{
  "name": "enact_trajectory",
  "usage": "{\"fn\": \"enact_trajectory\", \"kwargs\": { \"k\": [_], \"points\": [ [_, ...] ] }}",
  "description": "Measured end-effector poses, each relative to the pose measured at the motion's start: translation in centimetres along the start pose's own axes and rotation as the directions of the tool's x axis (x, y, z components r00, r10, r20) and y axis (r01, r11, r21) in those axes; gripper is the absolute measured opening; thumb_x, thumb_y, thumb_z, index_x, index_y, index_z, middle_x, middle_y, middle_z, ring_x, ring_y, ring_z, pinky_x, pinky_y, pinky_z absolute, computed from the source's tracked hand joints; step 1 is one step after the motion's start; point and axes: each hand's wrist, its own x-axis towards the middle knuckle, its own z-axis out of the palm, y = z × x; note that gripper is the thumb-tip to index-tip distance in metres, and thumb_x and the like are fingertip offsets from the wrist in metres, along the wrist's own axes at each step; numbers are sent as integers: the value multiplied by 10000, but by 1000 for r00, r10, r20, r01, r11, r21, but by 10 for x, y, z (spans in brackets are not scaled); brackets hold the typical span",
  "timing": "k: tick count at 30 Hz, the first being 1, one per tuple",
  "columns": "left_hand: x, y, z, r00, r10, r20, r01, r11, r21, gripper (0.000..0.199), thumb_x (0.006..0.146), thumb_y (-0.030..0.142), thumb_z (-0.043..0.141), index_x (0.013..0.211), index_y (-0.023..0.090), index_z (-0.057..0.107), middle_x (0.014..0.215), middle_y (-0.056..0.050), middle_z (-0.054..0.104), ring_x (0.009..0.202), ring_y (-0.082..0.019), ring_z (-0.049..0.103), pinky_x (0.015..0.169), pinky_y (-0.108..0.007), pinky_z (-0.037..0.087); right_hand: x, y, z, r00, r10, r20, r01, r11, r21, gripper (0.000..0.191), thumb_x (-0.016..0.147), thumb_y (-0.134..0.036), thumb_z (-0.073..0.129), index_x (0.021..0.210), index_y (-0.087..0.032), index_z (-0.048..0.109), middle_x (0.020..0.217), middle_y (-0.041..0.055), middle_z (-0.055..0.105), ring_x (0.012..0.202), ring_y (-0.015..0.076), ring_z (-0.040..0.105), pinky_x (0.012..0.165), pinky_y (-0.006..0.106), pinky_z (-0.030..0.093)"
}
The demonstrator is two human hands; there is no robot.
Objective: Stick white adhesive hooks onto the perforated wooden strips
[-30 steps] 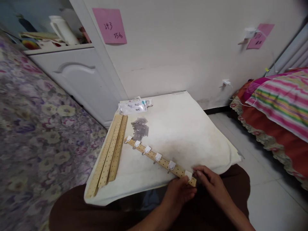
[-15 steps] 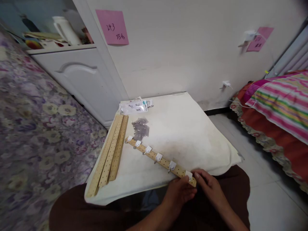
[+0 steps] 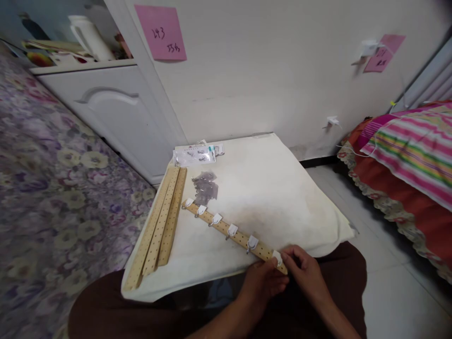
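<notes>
A long perforated wooden strip [image 3: 242, 239] slants across the near part of the table, with several white tags with metal rings set along it. My left hand [image 3: 262, 282] grips its near right end, thumb on top by the last white tag [image 3: 277, 257]. My right hand [image 3: 302, 267] is closed at that same tag, thumb and forefinger pinching its right edge; the exact contact is small and partly hidden. Beyond the strip's far end lies a pile of small greyish clear packets [image 3: 205, 188].
Several more perforated wooden strips [image 3: 163, 219] lie side by side along the left of the cloth-covered table [image 3: 268, 174]. A clear plastic package [image 3: 194, 155] lies at the back left edge. A white cabinet [image 3: 106, 113] and a bed [image 3: 416, 155] flank the table.
My right thumb and fingers have shifted slightly left, closer onto the last tag. My left hand and the strip stay almost in place, while the view has tilted slightly.
</notes>
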Motion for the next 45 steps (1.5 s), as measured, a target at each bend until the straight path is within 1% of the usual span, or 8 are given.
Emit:
{"fn": "enact_trajectory", "kwargs": {
  "k": [11, 17, 21, 26, 29, 34, 40, 45],
  "points": [
    [2, -2, 2, 999, -4, -40, 5, 1000, 6, 290, 755, 319, 657, 938, 95, 642, 731, -67, 692, 624, -151, 666, 576, -222, 488, 0, -2, 0, 1000, 7, -8, -8, 999, -33, 272, 863, -420, 508, 744, -194, 600, 725, 19, 606, 718, 190, 557, 653, 277, 433],
    [5, -4, -3, 1000, 17, -3, -17, 1000, -2, 329, 750, 353, 679, 955, 98, 643, 732, -69, 693, 629, -159, 669, 587, -236, 497, -6, 1, -2, 1000, 18, -22, -18, 1000, 9, 256, 869, -426, 508, 936, -203, 616, 874, 28, 661, 841, 200, 595, 754, 281, 448],
    [5, -6, -6, 1000, 18, 25, -17, 1000, -17, 359, 751, 372, 685, 981, 100, 642, 761, -77, 701, 642, -160, 671, 597, -240, 493, -11, 2, -5, 999, 31, 10, -31, 999, 14, 267, 877, -435, 494, 926, -206, 623, 850, 21, 671, 834, 199, 607, 746, 270, 457],
    [2, -4, -5, 999, 10, 38, -9, 1000, -27, 362, 735, 365, 700, 987, 112, 643, 749, -65, 698, 667, -165, 676, 628, -248, 494, -12, 2, -5, 1000, 26, -3, -26, 999, 45, 292, 864, -440, 508, 968, -204, 645, 933, 45, 694, 892, 227, 622, 785, 292, 473],
    [1, -2, -3, 999, 6, 31, -6, 1000, -23, 365, 728, 362, 705, 987, 112, 641, 766, -69, 699, 667, -163, 675, 623, -245, 491, -10, 1, -3, 1000, 11, -24, -10, 1000, 29, 296, 868, -445, 504, 944, -204, 658, 904, 52, 689, 875, 231, 617, 772, 300, 473],
    [2, -2, -3, 1000, 6, 30, -6, 1000, -17, 349, 718, 358, 714, 963, 118, 646, 745, -61, 695, 653, -156, 672, 613, -236, 489, -6, -1, 1, 999, -4, -49, 3, 1000, -18, 296, 861, -462, 514, 838, -201, 653, 818, 46, 660, 800, 215, 603, 728, 296, 467],
    [4, -2, -3, 1000, -1, 23, 1, 1000, -3, 305, 731, 337, 695, 943, 121, 657, 775, -60, 703, 642, -139, 662, 603, -223, 473, -3, -4, 5, 997, -12, -81, 8, 999, -51, 262, 828, -446, 570, 869, -202, 657, 768, 24, 640, 757, 197, 597, 698, 283, 462],
    [4, -1, -1, 1000, -18, 23, 18, 1000, -17, 316, 708, 334, 712, 935, 120, 659, 755, -59, 698, 633, -140, 654, 595, -224, 464, -2, -5, 6, 997, 21, -80, -23, 999, -31, 263, 804, -449, 592, 826, -196, 659, 728, 25, 639, 723, 199, 596, 654, 281, 466]
  ]
}}
